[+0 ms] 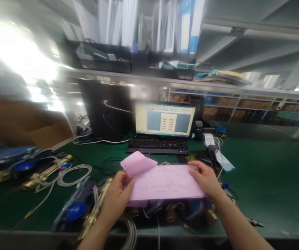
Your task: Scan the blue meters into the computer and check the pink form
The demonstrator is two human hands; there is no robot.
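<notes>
Both hands hold pink paper sheets (165, 182) with faint printed and written lines, up above the bench. At the left edge, my left hand (119, 191) pinches them between thumb and fingers; the top sheet's corner is folded over there, showing punched holes. My right hand (205, 177) grips the right edge, thumb on top and fingers behind. Below the paper, partly covered by it, lie brass fittings (171, 211) and grey cables. Beside my left forearm is a brass-bodied device with a round blue cap (75, 210).
A monitor (165, 119) showing a document stands behind a black keyboard (157, 144). More brass parts and coiled cable (73, 175) lie on the left of the green bench (264, 173). Binders (165, 26) fill the overhead shelf. Cardboard boxes (50, 130) are at far left.
</notes>
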